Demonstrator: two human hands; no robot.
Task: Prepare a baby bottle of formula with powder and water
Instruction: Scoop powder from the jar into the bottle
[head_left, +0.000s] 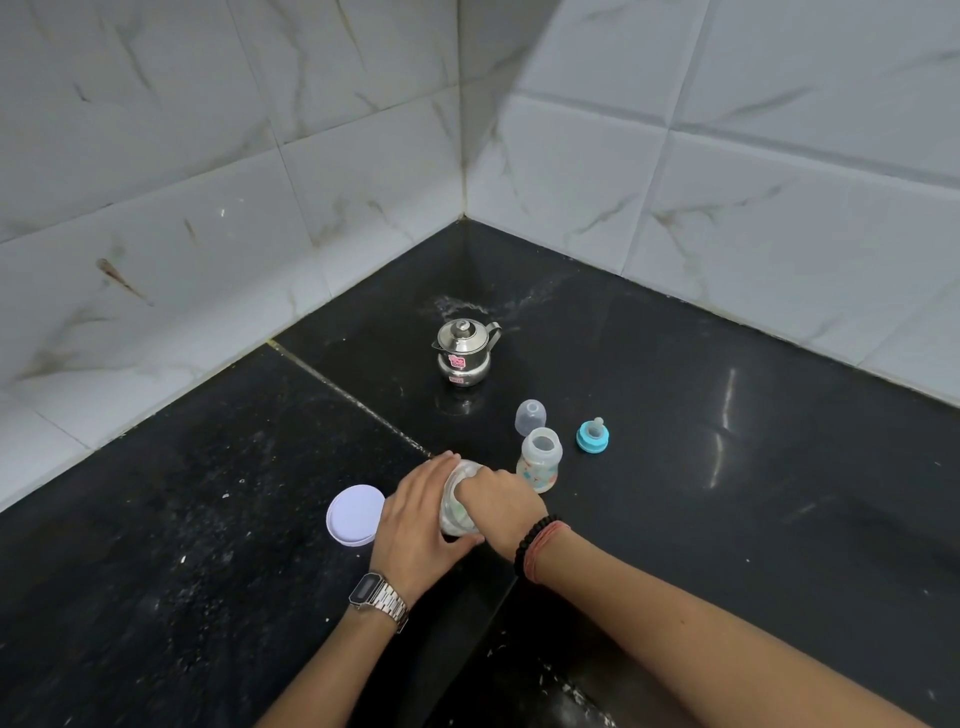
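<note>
The small clear plastic baby bottle with a printed pattern (540, 460) stands upright and open-mouthed on the black polished stone surface (727, 415), roughly in its middle, well away from the two tiled walls that meet at the far corner. As far as I can see it is empty: no powder and no water show inside, though the lower part is hard to read. Its parts are already taken off. The clear dome cap (530, 417) stands just behind it, toward the far corner, and the blue screw ring with the teat (592, 435) lies near it on the right-wall side.

Just beside the bottle, toward the near edge, is the clear round powder jar (457, 501). The left hand (421, 519) grips its side with the fingers curled round it. The right hand (498, 501) has its fingers down in the mouth of the jar; whether they hold a scoop I cannot tell, because they are hidden. The white round lid (356, 514) of the jar lies flat on the surface at the left of the hands.

The small steel kettle with a lid (464, 351) stands farther back, toward the corner, untouched.

So I judge the opening steps done and the powder step in hand. Adding water, closing and mixing remain.
</note>
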